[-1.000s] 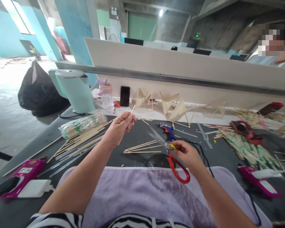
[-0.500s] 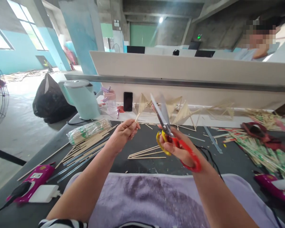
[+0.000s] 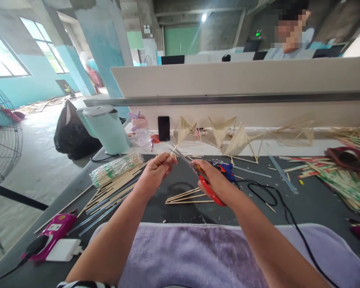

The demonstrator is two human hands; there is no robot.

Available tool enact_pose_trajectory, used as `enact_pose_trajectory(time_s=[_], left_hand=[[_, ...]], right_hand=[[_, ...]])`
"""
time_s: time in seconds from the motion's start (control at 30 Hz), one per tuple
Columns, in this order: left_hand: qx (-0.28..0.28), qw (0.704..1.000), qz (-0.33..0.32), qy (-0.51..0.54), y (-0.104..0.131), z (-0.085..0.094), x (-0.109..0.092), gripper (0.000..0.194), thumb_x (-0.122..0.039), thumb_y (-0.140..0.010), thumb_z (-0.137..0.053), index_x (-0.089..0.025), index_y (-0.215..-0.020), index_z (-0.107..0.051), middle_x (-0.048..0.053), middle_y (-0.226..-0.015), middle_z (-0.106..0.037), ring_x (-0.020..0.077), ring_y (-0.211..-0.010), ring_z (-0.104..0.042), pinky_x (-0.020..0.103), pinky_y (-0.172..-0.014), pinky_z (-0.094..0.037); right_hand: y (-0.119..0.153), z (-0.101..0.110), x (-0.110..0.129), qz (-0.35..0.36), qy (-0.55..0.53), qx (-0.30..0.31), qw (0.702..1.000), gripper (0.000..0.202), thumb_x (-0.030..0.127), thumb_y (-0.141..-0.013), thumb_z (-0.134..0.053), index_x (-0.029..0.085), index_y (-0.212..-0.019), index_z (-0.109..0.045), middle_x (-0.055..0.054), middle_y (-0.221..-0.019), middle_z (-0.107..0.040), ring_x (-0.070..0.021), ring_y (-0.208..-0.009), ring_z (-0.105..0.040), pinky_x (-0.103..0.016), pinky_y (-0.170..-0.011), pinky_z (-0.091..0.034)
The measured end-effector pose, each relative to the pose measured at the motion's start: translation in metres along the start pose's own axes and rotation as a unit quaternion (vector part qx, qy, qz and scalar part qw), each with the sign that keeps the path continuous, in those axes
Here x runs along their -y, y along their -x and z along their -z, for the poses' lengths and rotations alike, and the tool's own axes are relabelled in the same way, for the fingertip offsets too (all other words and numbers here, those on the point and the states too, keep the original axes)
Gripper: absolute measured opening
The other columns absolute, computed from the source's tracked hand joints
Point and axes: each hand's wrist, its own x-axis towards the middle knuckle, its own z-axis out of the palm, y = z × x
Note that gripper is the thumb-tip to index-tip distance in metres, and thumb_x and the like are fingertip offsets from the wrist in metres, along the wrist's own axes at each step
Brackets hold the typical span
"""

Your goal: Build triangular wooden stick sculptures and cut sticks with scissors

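My left hand (image 3: 159, 170) pinches a thin wooden stick (image 3: 174, 150), whose tip sticks up past the fingers. Red-handled scissors (image 3: 209, 189) are gripped in my right hand (image 3: 214, 178). Their blades point up and left and reach the stick's tip; whether they touch it I cannot tell. Beneath the hands, several loose sticks (image 3: 186, 197) lie on the dark table (image 3: 180, 214). A blue glue gun (image 3: 226, 170) lies just behind my right hand, partly hidden by it.
Stick frames (image 3: 222, 130) stand along the back panel. On the left are a mint kettle (image 3: 106, 130), a wrapped bundle of sticks (image 3: 117, 170) and a magenta device (image 3: 52, 236). More sticks (image 3: 333, 188) pile up at right. A black cable (image 3: 288, 212) crosses the right side. A person stands beyond the panel.
My right hand has swung the scissors left and lower, bringing the blades to the stick. The left hand keeps its pinch. The glue gun now shows, and the view has shifted slightly.
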Motion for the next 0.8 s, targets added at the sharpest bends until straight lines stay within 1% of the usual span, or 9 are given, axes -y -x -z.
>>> enact_pose_trajectory(time_s=[0.07,0.13,0.2,0.27,0.4,0.5,0.63,0.7,0.8], left_hand=[[-0.005,1.000,0.001,0.006,-0.001,0.000,0.002,0.021,-0.038,-0.083,-0.058,-0.018,-0.078,-0.059,-0.005,-0.057,-0.037,0.0073,-0.051,-0.029,0.021,-0.048,-0.020],[-0.001,1.000,0.008,0.013,-0.001,0.000,0.002,0.019,-0.037,-0.081,-0.059,-0.018,-0.079,-0.059,-0.005,-0.057,-0.037,0.0073,-0.050,-0.028,0.022,-0.048,-0.019],[0.008,1.000,0.011,0.006,0.000,0.000,0.000,0.019,-0.036,-0.082,-0.059,-0.018,-0.077,-0.059,-0.005,-0.057,-0.037,0.0071,-0.051,-0.027,0.022,-0.048,-0.018],[0.018,1.000,0.010,-0.005,0.002,-0.001,-0.003,0.021,-0.035,-0.082,-0.058,-0.017,-0.071,-0.056,-0.005,-0.057,-0.036,0.0069,-0.051,-0.027,0.022,-0.049,-0.019],[0.024,0.999,0.008,-0.023,0.004,-0.005,-0.007,0.027,-0.034,-0.082,-0.058,-0.016,-0.063,-0.050,-0.004,-0.057,-0.038,0.0070,-0.052,-0.029,0.022,-0.050,-0.022],[0.018,0.999,0.002,-0.036,0.005,-0.008,-0.007,0.027,-0.034,-0.082,-0.058,-0.016,-0.063,-0.051,-0.003,-0.058,-0.040,0.0075,-0.054,-0.032,0.022,-0.051,-0.023],[0.016,0.999,0.013,-0.042,0.006,-0.010,-0.006,0.026,-0.031,-0.081,-0.059,-0.016,-0.061,-0.049,-0.004,-0.057,-0.039,0.0073,-0.053,-0.031,0.022,-0.051,-0.023],[0.017,0.999,0.013,-0.045,0.006,-0.010,-0.006,0.025,-0.029,-0.081,-0.058,-0.016,-0.061,-0.049,-0.004,-0.057,-0.039,0.0073,-0.053,-0.031,0.022,-0.051,-0.023],[0.009,0.999,0.017,-0.036,0.006,-0.009,-0.004,0.023,-0.030,-0.081,-0.058,-0.016,-0.064,-0.051,-0.004,-0.057,-0.039,0.0075,-0.053,-0.031,0.022,-0.051,-0.023]], right_hand=[[0.001,0.002,0.004,0.041,0.076,0.025,0.996,0.057,-0.001,-0.067,-0.046,0.024,-0.118,-0.052,-0.006,-0.114,-0.055,-0.0192,-0.101,-0.057,-0.037,-0.093,-0.043],[0.000,0.004,0.005,0.070,0.123,0.027,0.990,0.057,-0.002,-0.067,-0.046,0.022,-0.118,-0.051,-0.007,-0.113,-0.054,-0.0198,-0.102,-0.055,-0.038,-0.093,-0.042],[-0.001,0.005,0.006,0.083,0.149,0.021,0.985,0.055,-0.002,-0.068,-0.047,0.021,-0.118,-0.051,-0.008,-0.111,-0.054,-0.0209,-0.103,-0.053,-0.038,-0.093,-0.042],[0.000,0.005,0.006,0.084,0.171,0.014,0.982,0.054,-0.001,-0.069,-0.049,0.021,-0.119,-0.051,-0.009,-0.109,-0.053,-0.0220,-0.102,-0.052,-0.039,-0.091,-0.042],[0.002,0.006,0.007,0.089,0.163,0.021,0.982,0.061,-0.002,-0.070,-0.048,0.023,-0.126,-0.048,-0.008,-0.112,-0.052,-0.0211,-0.103,-0.052,-0.038,-0.092,-0.042],[0.003,0.006,0.009,0.099,0.163,0.031,0.981,0.063,-0.003,-0.071,-0.046,0.023,-0.128,-0.047,-0.009,-0.114,-0.051,-0.0202,-0.104,-0.051,-0.038,-0.094,-0.041],[0.003,0.006,0.011,0.073,0.198,0.013,0.977,0.062,-0.001,-0.071,-0.049,0.022,-0.128,-0.049,-0.010,-0.109,-0.052,-0.0220,-0.100,-0.052,-0.039,-0.090,-0.043],[0.002,0.005,0.010,0.073,0.193,0.015,0.978,0.061,-0.001,-0.072,-0.049,0.022,-0.128,-0.049,-0.010,-0.109,-0.052,-0.0218,-0.099,-0.052,-0.039,-0.091,-0.043],[0.003,0.004,0.009,0.086,0.166,0.029,0.982,0.060,-0.001,-0.073,-0.046,0.022,-0.129,-0.048,-0.010,-0.112,-0.052,-0.0210,-0.102,-0.052,-0.039,-0.093,-0.042]])
